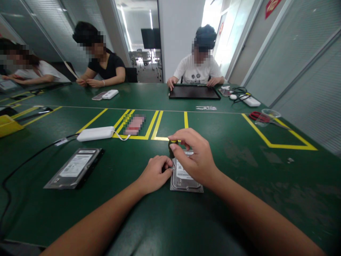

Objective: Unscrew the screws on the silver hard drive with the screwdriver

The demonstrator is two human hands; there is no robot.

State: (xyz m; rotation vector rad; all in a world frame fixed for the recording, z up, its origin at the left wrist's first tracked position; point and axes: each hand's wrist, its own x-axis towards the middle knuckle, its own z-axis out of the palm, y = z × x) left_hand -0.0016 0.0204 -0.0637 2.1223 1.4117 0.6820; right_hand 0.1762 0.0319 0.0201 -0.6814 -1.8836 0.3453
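Observation:
A silver hard drive (188, 181) with a white label lies flat on the green table in front of me. My right hand (195, 153) arches over it, thumb and fingers pinching the dark, yellow-topped handle of what looks like a short screwdriver (171, 149). The tool stands upright by the drive's upper left edge; its lower end is hidden. Against the drive's left edge, my left hand (154, 174) is closed, with curled fingers and the thumb touching the side. A second hard drive (76, 167) rests to the left, apart from both hands.
A white power bank (96, 133) with a black cable sits at the left, near a pink phone (135, 124). Red-handled scissors (257, 116) and a clear plastic cup (266, 117) stand at the right. Across the table, a person handles a black flat panel (194, 92); other people sit farther left.

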